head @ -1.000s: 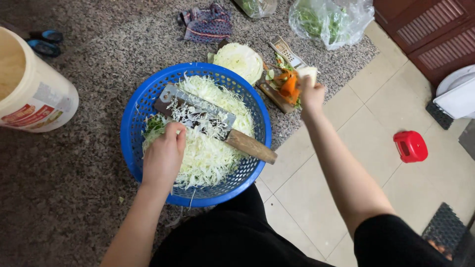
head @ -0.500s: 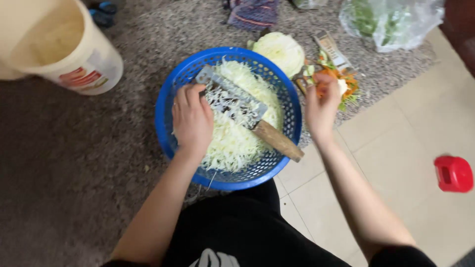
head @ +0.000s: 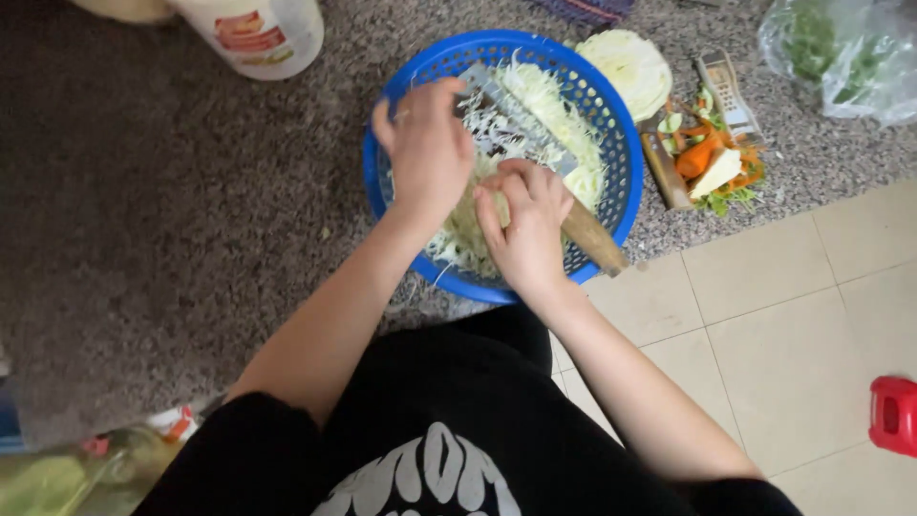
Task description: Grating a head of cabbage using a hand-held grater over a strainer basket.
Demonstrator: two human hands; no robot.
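A round blue plastic basket [head: 623, 162] on the floor holds pale shredded cabbage [head: 559, 110]. Across it lies a metal grater [head: 492, 91] with a wooden handle [head: 597, 244] that sticks out over the near rim. My left hand [head: 425, 153] is pressed down on the grater's middle, fingers curled over it. My right hand [head: 525, 225] sits just beside it, above the handle's upper end, with its fingers closed on a wad of cabbage. The two hands touch over the basket's centre.
Half a cabbage [head: 630, 69] lies behind the basket. To the right are carrot and vegetable scraps [head: 712, 158], a peeler [head: 728, 91] and a wooden-handled knife [head: 664, 172]. A bag of greens [head: 845, 57], a white bucket [head: 258, 29] and a red object [head: 893, 416] stand around.
My right hand came from the scrap pile on the right into the basket and now meets my left hand. My left hand stayed on the grater. The camera moved closer.
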